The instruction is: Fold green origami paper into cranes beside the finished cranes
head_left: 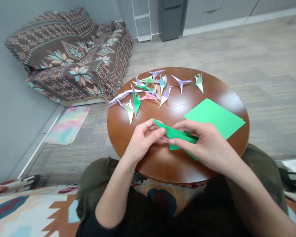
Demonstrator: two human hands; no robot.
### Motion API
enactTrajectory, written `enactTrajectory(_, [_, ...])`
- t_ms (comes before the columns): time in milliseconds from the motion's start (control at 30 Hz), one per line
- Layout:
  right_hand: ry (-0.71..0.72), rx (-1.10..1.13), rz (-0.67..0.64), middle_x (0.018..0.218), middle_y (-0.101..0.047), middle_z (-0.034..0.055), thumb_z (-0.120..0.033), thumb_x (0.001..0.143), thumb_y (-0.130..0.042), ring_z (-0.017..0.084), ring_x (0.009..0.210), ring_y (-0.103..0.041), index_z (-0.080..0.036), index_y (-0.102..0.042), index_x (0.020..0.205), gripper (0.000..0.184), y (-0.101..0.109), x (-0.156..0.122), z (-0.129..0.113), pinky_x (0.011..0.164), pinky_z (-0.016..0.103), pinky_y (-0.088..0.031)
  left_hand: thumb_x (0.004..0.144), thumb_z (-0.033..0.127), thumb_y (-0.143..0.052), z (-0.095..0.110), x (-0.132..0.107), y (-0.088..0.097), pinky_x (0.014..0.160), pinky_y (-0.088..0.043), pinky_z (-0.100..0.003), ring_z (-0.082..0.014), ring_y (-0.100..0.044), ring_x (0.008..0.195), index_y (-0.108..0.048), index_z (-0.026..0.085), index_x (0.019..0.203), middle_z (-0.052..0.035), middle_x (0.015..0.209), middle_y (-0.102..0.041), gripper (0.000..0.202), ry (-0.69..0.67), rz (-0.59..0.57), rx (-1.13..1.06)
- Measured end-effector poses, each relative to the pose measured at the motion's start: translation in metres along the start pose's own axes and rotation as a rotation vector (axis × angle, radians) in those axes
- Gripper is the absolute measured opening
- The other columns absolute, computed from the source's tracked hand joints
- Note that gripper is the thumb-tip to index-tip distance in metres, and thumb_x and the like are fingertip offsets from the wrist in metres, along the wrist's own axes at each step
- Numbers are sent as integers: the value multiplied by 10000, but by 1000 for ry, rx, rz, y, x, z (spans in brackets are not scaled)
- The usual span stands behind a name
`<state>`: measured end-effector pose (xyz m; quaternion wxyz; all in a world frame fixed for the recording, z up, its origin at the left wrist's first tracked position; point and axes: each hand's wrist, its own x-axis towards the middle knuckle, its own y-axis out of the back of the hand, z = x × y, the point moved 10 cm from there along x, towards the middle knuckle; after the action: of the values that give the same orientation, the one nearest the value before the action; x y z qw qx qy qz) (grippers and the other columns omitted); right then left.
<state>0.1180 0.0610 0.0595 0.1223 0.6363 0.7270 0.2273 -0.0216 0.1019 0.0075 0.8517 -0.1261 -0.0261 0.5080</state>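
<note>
A partly folded sheet of green paper (175, 133) is held between both hands above the near half of the round table. My left hand (148, 133) pinches its left corner, thumb on the near side. On the right, my right hand (202, 138) grips the paper with thumb in front and fingers behind, hiding part of the folds. Just beyond that hand lies a stack of flat green paper (215, 115). Folded paper cranes in purple, green, pink and white, such as a pink crane (148, 96), cluster at the table's far left.
The round brown table (167, 171) stands close to my knees. A purple crane (181, 83) and a pale green crane (199, 82) sit apart near its far edge. Past it are a blanket-covered sofa (76, 62), a white rack (142, 19) and a pastel mat (67, 125).
</note>
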Motion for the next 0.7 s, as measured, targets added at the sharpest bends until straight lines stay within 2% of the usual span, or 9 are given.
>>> enactTrajectory(167, [162,-192,0,1234,-799,64,-434,940,-718,314,1053,-763,-258,-736,1255,361,-4,-12,-32,941,436,-553,733,373,-901,4,1,19,715,-633,-273,-164,-729,751,-708,163,857,-22,819,-741,311,5,141,-9])
enactTrajectory(300, [193,-252,29,1172,-816,68,-425,955,-695,331,1020,-769,-259,-742,1238,332,2,-21,-39,960,484,-562,713,331,-898,23,-1,32,710,-592,-228,-134,-702,742,-721,169,814,-23,816,-753,261,-132,240,-44])
enactTrajectory(400, [193,-305,75,1116,-824,83,-351,954,-682,365,1065,-762,-251,-752,1195,270,4,-20,-33,1028,556,-535,709,288,-883,30,-3,39,698,-563,-207,-129,-698,764,-716,176,795,-27,826,-763,219,-204,294,-50])
enactTrajectory(467, [203,-321,107,1278,-773,113,-328,939,-698,378,1225,-704,-244,-735,1226,301,6,-16,-26,1080,558,-515,719,269,-872,30,-2,43,684,-558,-205,-121,-689,747,-717,184,822,-25,834,-770,205,-231,311,-64])
enactTrajectory(533, [184,-315,193,1529,-603,156,-359,899,-754,396,1436,-539,-222,-675,1330,459,16,-11,-16,1170,571,-444,733,258,-863,32,-1,47,673,-555,-202,-105,-673,714,-725,189,859,-22,851,-776,200,-269,320,-80])
enactTrajectory(600, [139,-244,255,1557,-570,165,-389,853,-804,408,1490,-466,-228,-642,1350,548,27,-5,-4,1161,579,-452,739,252,-859,34,0,52,676,-559,-202,-98,-670,704,-731,192,887,-22,874,-782,204,-302,331,-89])
enactTrajectory(633, [101,-158,259,1501,-622,150,-394,847,-807,398,1433,-538,-241,-658,1286,488,30,-1,5,1112,559,-504,740,250,-859,34,0,54,685,-564,-206,-101,-679,716,-731,195,899,-24,893,-786,212,-309,339,-89])
enactTrajectory(700, [-16,92,150,1246,-758,114,-395,834,-812,340,1160,-730,-235,-679,1101,339,23,7,25,968,484,-603,742,252,-859,34,-1,58,717,-578,-224,-122,-710,768,-719,201,917,-34,941,-794,230,-313,353,-89])
